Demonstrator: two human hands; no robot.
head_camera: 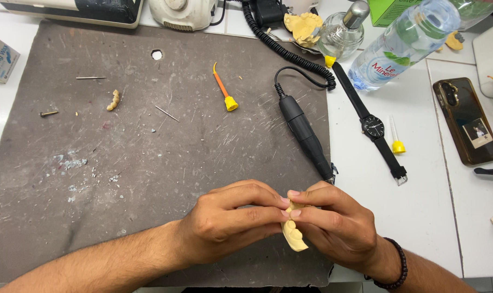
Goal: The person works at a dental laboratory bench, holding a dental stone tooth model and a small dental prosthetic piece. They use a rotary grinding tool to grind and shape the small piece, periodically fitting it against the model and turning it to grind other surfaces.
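My left hand (230,222) and my right hand (338,225) meet over the near edge of a dark grey work mat (148,163). Both pinch a small yellow dental cast (293,236) between fingertips and thumbs; its lower end sticks out below the fingers. A black rotary handpiece (306,133) lies on the mat just beyond my right hand, its cord curling toward the back. A small row of tooth-coloured teeth (113,100) rests on the mat at the far left.
An orange-and-yellow mixing tip (224,92), thin pins (166,113) and a screw (48,113) lie on the mat. On the white counter to the right are a black wristwatch (374,127), plastic water bottle (404,43), glass bottle (341,30), phone (466,119) and another yellow cast (303,26).
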